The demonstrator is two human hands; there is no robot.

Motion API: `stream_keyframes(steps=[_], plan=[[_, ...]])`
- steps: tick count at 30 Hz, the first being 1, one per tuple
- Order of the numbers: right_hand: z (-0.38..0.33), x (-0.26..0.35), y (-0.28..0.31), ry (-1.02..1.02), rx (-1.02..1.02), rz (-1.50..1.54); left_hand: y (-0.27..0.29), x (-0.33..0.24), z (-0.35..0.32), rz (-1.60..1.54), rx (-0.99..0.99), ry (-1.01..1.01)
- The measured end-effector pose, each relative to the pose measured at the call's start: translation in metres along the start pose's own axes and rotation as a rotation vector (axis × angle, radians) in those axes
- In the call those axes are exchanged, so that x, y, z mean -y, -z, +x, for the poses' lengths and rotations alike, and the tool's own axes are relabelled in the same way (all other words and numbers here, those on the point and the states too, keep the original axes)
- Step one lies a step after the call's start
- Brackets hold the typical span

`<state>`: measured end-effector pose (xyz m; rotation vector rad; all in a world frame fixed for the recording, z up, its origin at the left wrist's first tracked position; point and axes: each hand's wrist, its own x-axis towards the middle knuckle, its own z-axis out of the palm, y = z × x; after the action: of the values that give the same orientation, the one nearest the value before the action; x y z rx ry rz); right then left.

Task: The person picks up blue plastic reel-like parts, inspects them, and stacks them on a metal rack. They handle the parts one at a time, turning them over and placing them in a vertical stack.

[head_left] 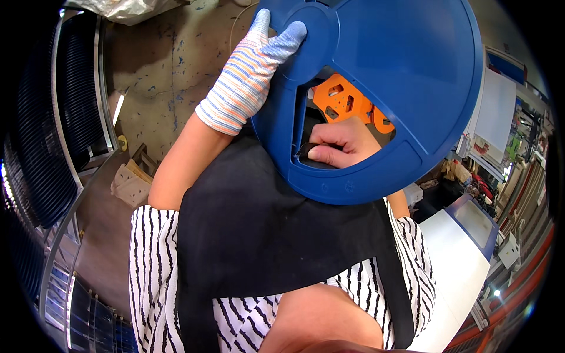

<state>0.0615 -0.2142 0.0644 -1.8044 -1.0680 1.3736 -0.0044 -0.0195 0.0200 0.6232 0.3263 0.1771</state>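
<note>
Reel work: seems, as a judgement, to be at the stage of fastening or feeding a black strand end (pixel 304 150) at the window of the blue reel flange (pixel 406 65).
Next move at the window: probably calls for a firm pinch, a steady flange and enough room for knuckles inside the opening.
Flange place: tilted, just in front of the black apron (pixel 253 217).
Flange look: round, smooth, deep blue, with a raised hub ring, a fan-shaped window and faint moulded marks near the lower rim.
Left hand (pixel 247 76): gloved in striped knit with bluish fingertips; at the flange's hub, with thumb and one finger spread apart; cannot tell how tightly gripping, with other fingers hidden.
Right hand (pixel 344 141): bare, behind the flange, visible through the window; pinching the black strand end between thumb and bent forefinger at the window's lower left corner.
Strand: dark, short in view, too small to identify further.
Orange slotted plate (pixel 347 97): beyond the flange, visible through the window; bright, with angular cutouts.
White bench (pixel 450 259): right of and below the flange.
Black ribbed coils (pixel 38 129): well left of the flange.
</note>
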Motion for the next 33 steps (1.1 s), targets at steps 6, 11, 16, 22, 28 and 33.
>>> stream_keyframes(steps=[6,11,16,22,28,33], plan=[[-0.002,0.002,0.001,-0.052,0.072,0.082,0.005,0.006,-0.001,-0.010,0.025,-0.009],[-0.002,-0.012,0.003,-0.119,0.079,0.413,0.004,0.002,-0.001,-0.017,-0.023,-0.002],[0.000,-0.007,0.004,-0.088,0.065,0.347,0.006,0.004,0.000,0.064,-0.113,-0.035],[0.003,-0.004,-0.003,0.232,-0.083,-0.218,0.003,0.001,-0.001,0.020,-0.074,-0.012],[0.002,0.005,-0.012,0.412,-0.385,-0.346,0.002,-0.002,-0.007,-0.022,-0.114,-0.037],[0.001,-0.006,-0.010,0.501,-0.235,-0.350,0.021,0.016,0.001,0.023,-0.090,-0.071]])
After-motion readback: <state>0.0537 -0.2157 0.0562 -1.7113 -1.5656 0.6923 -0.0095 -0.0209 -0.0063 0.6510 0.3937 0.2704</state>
